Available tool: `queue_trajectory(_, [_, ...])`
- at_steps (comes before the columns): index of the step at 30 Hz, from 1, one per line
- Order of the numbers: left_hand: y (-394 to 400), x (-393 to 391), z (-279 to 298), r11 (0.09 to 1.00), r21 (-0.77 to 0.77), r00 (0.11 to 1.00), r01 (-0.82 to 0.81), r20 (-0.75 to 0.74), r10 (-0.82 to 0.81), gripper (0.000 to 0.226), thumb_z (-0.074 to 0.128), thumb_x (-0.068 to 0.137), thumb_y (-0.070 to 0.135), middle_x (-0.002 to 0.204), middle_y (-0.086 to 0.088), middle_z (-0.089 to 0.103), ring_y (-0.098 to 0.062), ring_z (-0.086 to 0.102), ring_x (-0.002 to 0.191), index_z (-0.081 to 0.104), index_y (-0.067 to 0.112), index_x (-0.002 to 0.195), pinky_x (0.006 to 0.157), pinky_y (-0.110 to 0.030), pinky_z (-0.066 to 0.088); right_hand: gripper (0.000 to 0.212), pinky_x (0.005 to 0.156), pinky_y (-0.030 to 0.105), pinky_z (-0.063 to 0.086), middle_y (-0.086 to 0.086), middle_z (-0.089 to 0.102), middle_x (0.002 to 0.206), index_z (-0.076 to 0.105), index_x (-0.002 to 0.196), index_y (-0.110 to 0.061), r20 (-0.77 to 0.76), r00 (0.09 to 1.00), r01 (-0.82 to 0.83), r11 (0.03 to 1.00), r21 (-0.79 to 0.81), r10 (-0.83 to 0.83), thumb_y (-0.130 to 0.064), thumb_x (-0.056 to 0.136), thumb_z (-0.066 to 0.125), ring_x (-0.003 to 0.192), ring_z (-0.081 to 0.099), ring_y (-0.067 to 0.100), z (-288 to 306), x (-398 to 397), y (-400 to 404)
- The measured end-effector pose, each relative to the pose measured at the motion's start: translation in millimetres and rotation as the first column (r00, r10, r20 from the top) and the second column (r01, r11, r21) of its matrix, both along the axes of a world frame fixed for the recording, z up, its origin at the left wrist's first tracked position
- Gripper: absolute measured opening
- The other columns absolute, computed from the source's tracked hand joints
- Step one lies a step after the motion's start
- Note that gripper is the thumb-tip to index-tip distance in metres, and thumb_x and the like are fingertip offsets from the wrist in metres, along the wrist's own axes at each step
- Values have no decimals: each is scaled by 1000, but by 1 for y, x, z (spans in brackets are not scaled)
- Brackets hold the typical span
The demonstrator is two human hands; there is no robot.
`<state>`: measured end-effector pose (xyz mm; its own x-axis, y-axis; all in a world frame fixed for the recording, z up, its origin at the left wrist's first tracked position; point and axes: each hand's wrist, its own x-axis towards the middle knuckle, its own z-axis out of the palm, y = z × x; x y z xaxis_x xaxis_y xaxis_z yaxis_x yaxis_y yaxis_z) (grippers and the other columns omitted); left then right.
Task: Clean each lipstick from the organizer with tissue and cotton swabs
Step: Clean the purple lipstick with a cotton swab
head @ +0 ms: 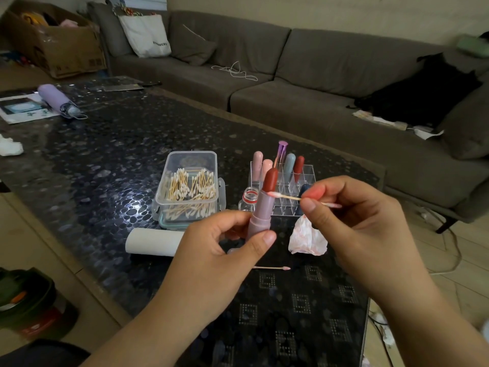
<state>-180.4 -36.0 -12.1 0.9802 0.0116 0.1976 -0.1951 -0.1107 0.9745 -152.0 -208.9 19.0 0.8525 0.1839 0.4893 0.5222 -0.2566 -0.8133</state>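
My left hand (211, 258) grips an open lipstick (262, 207) upright by its mauve base, the red bullet exposed on top. My right hand (352, 221) pinches a cotton swab (284, 196) between thumb and forefinger, and its pink-stained tip touches the rim where the bullet meets the tube. A crumpled, red-smeared tissue (307, 239) lies on the table under my right hand. Behind the lipstick stands the clear organizer (301, 176) with several lipsticks in its cells. A used swab (272, 268) lies on the table near my left thumb.
A clear box of cotton swabs (189, 186) sits left of the organizer, a tissue roll (152, 241) in front of it, a small open bottle (250, 197) between them. A lilac umbrella (57, 100) lies far left. A grey sofa (291, 83) runs behind the table.
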Motion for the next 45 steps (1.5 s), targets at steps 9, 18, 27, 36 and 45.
queue_trajectory(9, [0, 0, 1, 1000, 2, 1000, 10, 6, -10, 30, 64, 64, 49, 80, 10, 72, -4, 65, 79, 74, 32, 87, 74, -21, 44, 6, 63, 36, 51, 1, 60, 67, 67, 80, -26, -24, 999, 31, 999, 17, -30, -27, 74, 66, 64, 52, 28, -1, 2, -3])
queue_trajectory(18, [0, 1, -2, 1000, 8, 1000, 8, 15, -8, 21, 73, 72, 48, 78, 9, 71, -5, 64, 76, 72, 35, 88, 73, -24, 44, 12, 60, 25, 49, 0, 62, 71, 67, 81, -29, 14, 1000, 18, 1000, -15, -18, -39, 74, 69, 63, 54, 20, -1, 1, -1])
queue_trajectory(27, [0, 1, -2, 1000, 5, 1000, 24, 15, -24, 27, 68, 67, 51, 83, 11, 72, -6, 66, 83, 70, 40, 92, 79, -26, 48, 18, 63, 32, 50, 7, 60, 72, 68, 80, -27, -3, 1000, 29, 1000, 5, -29, -42, 71, 67, 66, 52, 29, -1, 4, -6])
queue_trajectory(36, [1, 2, -2, 998, 26, 997, 64, 33, -64, 23, 66, 72, 41, 83, 12, 71, -5, 66, 84, 69, 41, 94, 77, -22, 46, 21, 63, 26, 49, 2, 62, 71, 68, 81, -25, 13, 1000, 7, 1000, 14, -7, -43, 71, 64, 65, 52, 26, 1, 3, -8])
queue_trajectory(45, [2, 5, -8, 989, 23, 989, 144, 32, -145, 31, 63, 72, 51, 90, 9, 72, -9, 66, 91, 70, 39, 100, 88, -38, 52, 9, 64, 29, 50, 7, 62, 73, 68, 79, -26, -2, 1000, 31, 999, 12, -31, -31, 73, 72, 68, 54, 28, 1, 4, -10])
